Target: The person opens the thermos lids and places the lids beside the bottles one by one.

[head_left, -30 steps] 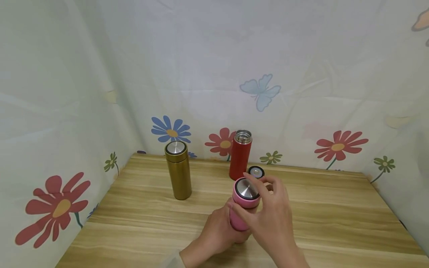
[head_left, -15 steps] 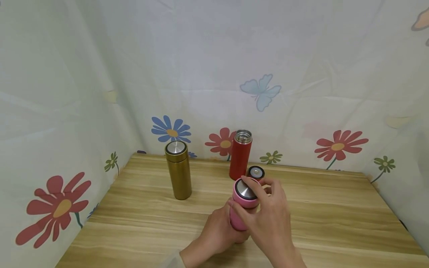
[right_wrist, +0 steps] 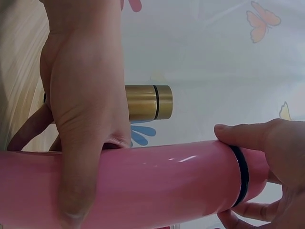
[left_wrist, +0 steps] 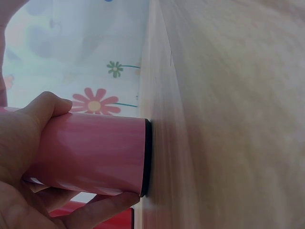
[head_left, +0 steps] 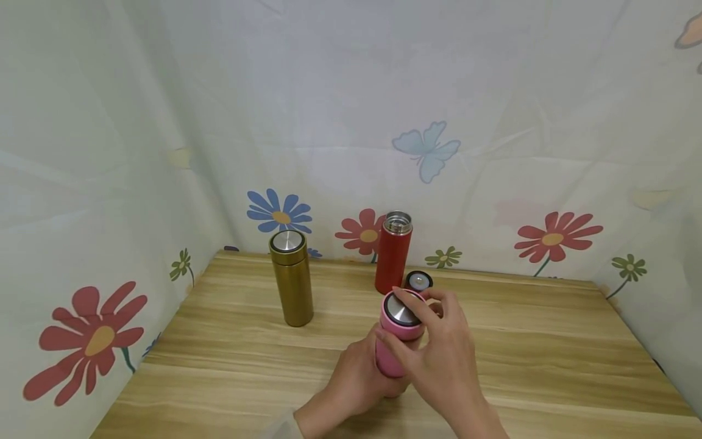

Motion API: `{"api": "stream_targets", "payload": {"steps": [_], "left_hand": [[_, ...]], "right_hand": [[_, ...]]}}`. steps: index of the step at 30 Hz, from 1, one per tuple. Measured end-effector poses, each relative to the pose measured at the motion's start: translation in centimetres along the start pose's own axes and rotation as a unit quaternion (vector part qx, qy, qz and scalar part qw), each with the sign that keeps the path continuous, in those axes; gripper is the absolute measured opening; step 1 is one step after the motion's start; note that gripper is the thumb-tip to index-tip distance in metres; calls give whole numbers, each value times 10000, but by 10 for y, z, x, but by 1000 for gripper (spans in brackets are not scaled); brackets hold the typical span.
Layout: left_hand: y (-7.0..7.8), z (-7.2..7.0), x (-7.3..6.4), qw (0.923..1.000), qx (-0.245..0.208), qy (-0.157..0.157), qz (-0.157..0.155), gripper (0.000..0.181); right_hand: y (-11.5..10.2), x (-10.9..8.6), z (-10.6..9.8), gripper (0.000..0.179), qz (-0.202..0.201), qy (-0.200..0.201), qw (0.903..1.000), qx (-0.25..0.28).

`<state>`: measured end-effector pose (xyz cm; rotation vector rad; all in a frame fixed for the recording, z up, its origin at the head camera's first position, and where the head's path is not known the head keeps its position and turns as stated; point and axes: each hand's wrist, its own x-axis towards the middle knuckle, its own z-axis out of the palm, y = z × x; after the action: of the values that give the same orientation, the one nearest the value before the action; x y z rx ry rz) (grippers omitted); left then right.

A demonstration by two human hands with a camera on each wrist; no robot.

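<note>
A pink thermos (head_left: 390,361) stands in front of me, slightly tilted, in both hands. My left hand (head_left: 359,377) wraps round its body, thumb on one side and fingers on the other. Its black base (left_wrist: 147,157) comes right at the tabletop in the left wrist view. My right hand (head_left: 446,356) grips the pink lid (head_left: 402,331) by its rim, thumb on the near side and index finger across the steel top. In the right wrist view a dark ring (right_wrist: 242,174) shows between lid and body, beside the right fingertips (right_wrist: 224,131).
A gold thermos (head_left: 294,289) with its lid on stands at left on the wooden table (head_left: 230,353). Behind the pink one, an uncapped red thermos (head_left: 392,259) stands near the back edge. Its likely lid, a dark-rimmed cap (head_left: 419,281), lies underside up beside it. Flowered curtain (head_left: 329,134) surrounds the table.
My right index finger has slid a little to the left over the lid's top, and the right hand has turned slightly with it. The left hand and the thermos body stay in place.
</note>
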<state>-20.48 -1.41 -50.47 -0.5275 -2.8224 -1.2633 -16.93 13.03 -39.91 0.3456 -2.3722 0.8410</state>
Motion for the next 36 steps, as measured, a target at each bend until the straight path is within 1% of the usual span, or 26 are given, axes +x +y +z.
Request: {"api": "stream_targets", "payload": {"steps": [6, 10, 15, 17, 21, 26, 29, 36], "left_hand": [[-2, 0, 1, 9998, -170, -58, -15, 81], [-2, 0, 0, 9998, -195, -41, 6, 80], [-2, -1, 1, 9994, -299, -164, -73, 83], [-1, -2, 1, 9991, -349, -224, -116, 83], [-2, -2, 2, 9988, -401, -237, -120, 83], [-2, 0, 1, 9992, -391, -73, 26, 77], [-3, 0, 1, 9993, -358, -28, 53, 75], [-1, -1, 1, 9988, -422, -171, -164, 79]], "right_hand": [[4, 2, -5, 64, 12, -413, 9988, 280], [9, 4, -7, 65, -113, -637, 9965, 523], [12, 4, -8, 65, -306, -781, 9938, 725], [13, 4, -8, 65, -327, -811, 9931, 781], [13, 4, -9, 64, -309, -857, 9921, 861], [13, 4, -9, 65, -297, -835, 9916, 938], [13, 3, -8, 67, -265, -800, 9921, 930], [10, 3, -7, 72, -79, -651, 9949, 766]]}}
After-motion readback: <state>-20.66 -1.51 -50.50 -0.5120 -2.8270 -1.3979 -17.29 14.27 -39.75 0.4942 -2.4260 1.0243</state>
